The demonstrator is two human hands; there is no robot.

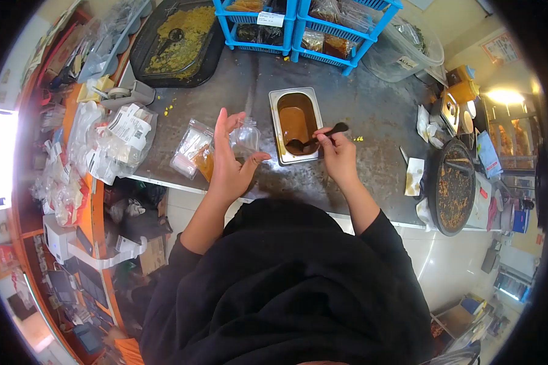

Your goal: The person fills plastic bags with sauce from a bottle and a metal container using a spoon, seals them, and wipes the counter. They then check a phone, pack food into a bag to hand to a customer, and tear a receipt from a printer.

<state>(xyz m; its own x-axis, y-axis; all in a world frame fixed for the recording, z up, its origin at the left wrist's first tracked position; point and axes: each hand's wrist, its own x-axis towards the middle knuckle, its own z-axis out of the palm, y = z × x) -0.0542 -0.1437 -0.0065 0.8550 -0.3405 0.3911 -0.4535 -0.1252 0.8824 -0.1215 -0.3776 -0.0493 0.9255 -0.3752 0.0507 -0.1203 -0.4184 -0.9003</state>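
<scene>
In the middle of the worktop stands a rectangular metal container (276, 125) with brown sauce (294, 118) in it. My right hand (340, 157) is closed around a black spoon (333, 129) at the container's right side, with the spoon's bowl low in the sauce. To the left, my left hand (232, 164) is raised with its fingers stretched and its thumb apart. A clear plastic pouch or cup (247, 135) shows between that thumb and the fingers. Just left of this hand lie small clear packets (192, 149), one with orange-brown contents.
Blue plastic racks (323, 52) with bagged goods stand at the back. A black tray (207, 36) of yellowish food is at back left, beside a tape dispenser (131, 95). Plastic bags (125, 137) pile up at left. A clear tub (402, 61) and a round dark pan (452, 194) are at right.
</scene>
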